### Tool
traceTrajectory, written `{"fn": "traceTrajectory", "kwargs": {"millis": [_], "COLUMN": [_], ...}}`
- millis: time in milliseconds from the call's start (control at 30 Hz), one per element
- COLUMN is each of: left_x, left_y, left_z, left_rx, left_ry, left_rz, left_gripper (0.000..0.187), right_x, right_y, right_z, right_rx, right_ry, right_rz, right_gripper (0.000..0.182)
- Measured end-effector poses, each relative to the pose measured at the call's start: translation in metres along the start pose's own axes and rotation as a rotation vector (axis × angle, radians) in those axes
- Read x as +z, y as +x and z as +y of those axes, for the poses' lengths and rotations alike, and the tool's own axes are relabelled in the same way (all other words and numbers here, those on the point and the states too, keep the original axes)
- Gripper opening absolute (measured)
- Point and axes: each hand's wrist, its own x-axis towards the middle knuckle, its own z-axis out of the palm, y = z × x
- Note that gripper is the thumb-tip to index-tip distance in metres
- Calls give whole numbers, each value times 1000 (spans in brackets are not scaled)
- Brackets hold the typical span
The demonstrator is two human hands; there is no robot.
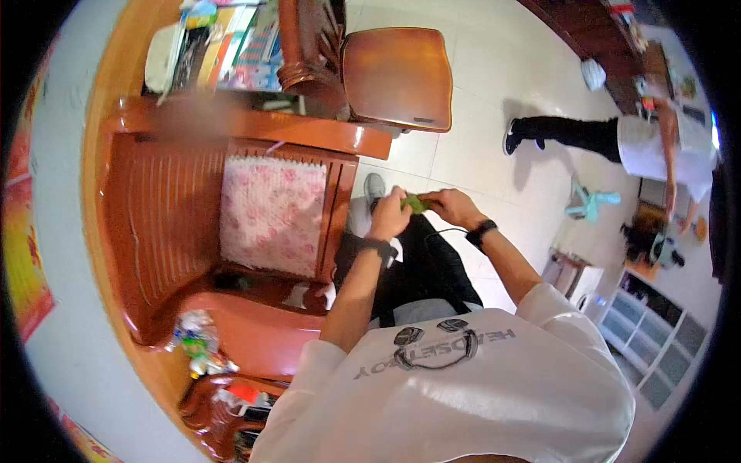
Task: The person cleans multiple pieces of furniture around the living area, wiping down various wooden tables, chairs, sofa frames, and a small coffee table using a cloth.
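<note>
My left hand point(390, 217) is closed on a small crumpled green thing point(415, 203), perhaps leafy; its kind is too small to tell. From the other side my right hand point(455, 207) pinches the same green thing, fingers bent around its edge. The two hands are close together in front of my body, above my dark trousers point(428, 258). A dark band circles each wrist. A thin dark cord shows near my right wrist.
Left of me stands a wooden bench point(170, 208) with a pink floral cushion point(274, 216). A wooden stool point(397, 77) is ahead, beside a cluttered table point(258, 54). Another person point(656, 147) leans at the right. A light-blue stool point(593, 202) stands on the tiled floor.
</note>
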Motion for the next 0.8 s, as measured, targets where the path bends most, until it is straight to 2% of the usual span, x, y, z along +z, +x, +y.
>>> {"fn": "traceTrajectory", "kwargs": {"millis": [33,67,100,200,333,433,467,533,633,700,733,767,800], "left_x": [-16,4,2,-8,1,13,20,38,53,57,62,71,76], "left_y": [-16,-23,-32,-45,-27,-5,8,42,114,170,203,231,257], "left_z": [25,3,8,27,16,9,3,-17,-12,7,7,7,21], "left_rx": [-31,83,85,189,280,219,146,82,27,111,135,152,40], "left_ry": [94,-6,20,-68,8,15,-34,-49,-47,142,180,218,265], "left_rz": [-115,-74,-96,-156,-197,-177,-201,-231,-228,-103,-26,44,93], "left_gripper": [25,26,26,24,29,33,35,36,33,26,24,22,22], "right_x": [-4,-8,-4,-4,18,18,17,8,-1,-2,1,0,-5], "right_y": [-20,-42,-60,-105,-122,-105,-96,-67,-1,55,86,117,146], "right_z": [-4,-7,-6,-25,-16,3,10,32,92,140,166,191,209], "right_rx": [-12,-18,-1,66,130,161,178,136,86,158,68,81,106], "right_ry": [50,117,237,297,483,481,499,674,695,680,613,532,436], "right_rz": [30,64,121,215,260,198,186,295,238,206,287,246,241], "right_gripper": [34,36,38,39,38,37,37,34,34,28,29,30,28]}}
